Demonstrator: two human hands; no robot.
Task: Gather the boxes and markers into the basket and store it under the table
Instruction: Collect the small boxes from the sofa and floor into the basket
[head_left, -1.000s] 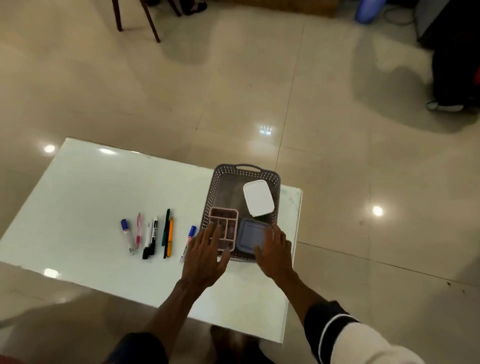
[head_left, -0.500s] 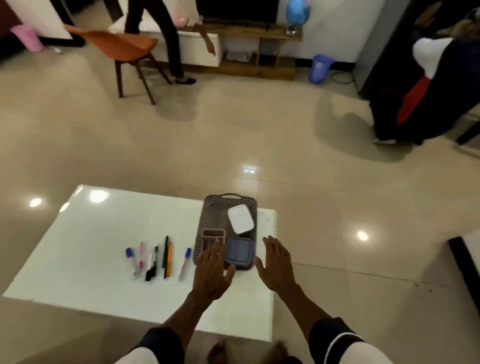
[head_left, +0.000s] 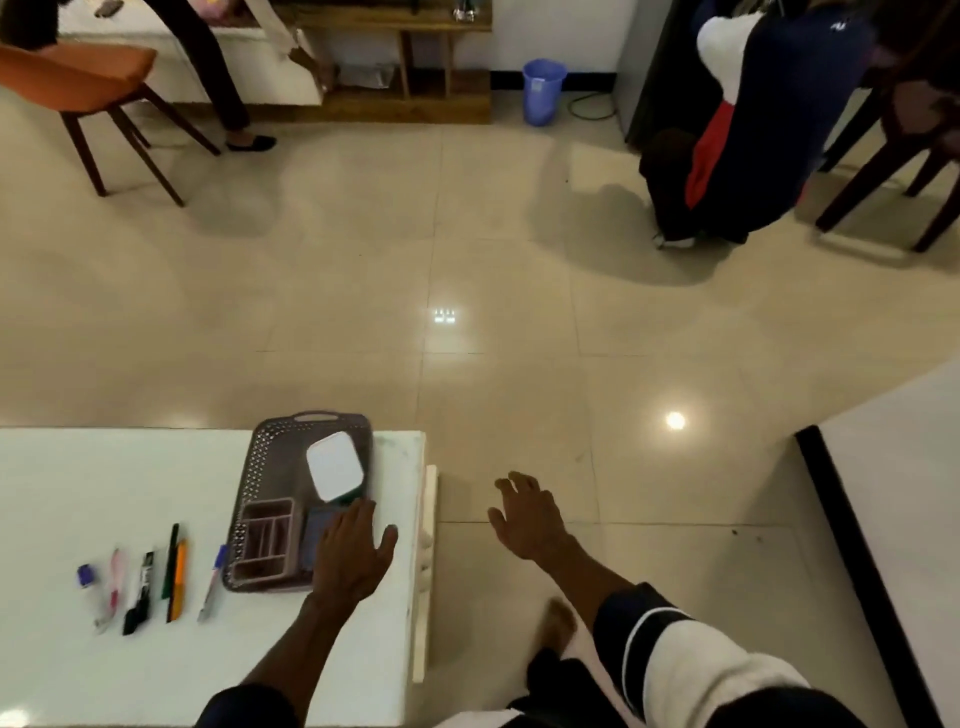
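Note:
A grey perforated basket (head_left: 262, 457) sits at the right end of the white table (head_left: 130, 478). Inside it lie a white-lidded box (head_left: 334, 465), a pink divided box (head_left: 267, 538) and a blue-grey box (head_left: 318, 530), the last partly hidden by my left hand (head_left: 353, 558). That hand rests flat over the basket's near right corner, fingers spread, holding nothing. My right hand (head_left: 527, 512) hovers open over the floor, right of the table. Several markers (head_left: 150, 582) lie in a row on the table, left of the basket.
Another white table with a dark edge (head_left: 852, 519) stands at the right. Across the tiled floor are an orange chair (head_left: 78, 78), a standing person's legs (head_left: 218, 78), a wooden shelf (head_left: 405, 67), a blue bin (head_left: 543, 91) and a seated person (head_left: 753, 130).
The camera has tilted up and turned right. My right hand has left the basket and moved out over the floor. My left hand has shifted right onto the basket's near right corner.

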